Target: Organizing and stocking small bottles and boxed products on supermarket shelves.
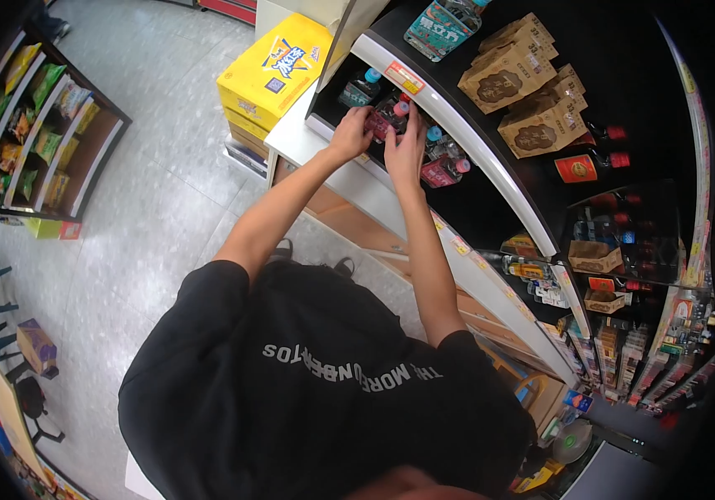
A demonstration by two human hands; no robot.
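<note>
On the lower shelf of a black display unit, my left hand [353, 132] and my right hand [406, 149] sit on either side of a small bottle with a pink label and pink cap [385, 119]. Fingers of both hands touch it. To the left stands a bottle with a teal label and blue cap [359, 89]. Right of my right hand are a pink-capped bottle [443, 170] and a blue-capped bottle [437, 139]. A red cap shows just behind the bottle between my hands. My fingers partly hide that bottle.
A white curved shelf edge [488, 150] with price tags passes just above my hands. Brown paper bags [500, 78] and a large teal-labelled bottle [441, 28] stand on the shelf above. A yellow carton [276, 69] is stacked at the left, and a snack rack [60, 134] stands across the floor.
</note>
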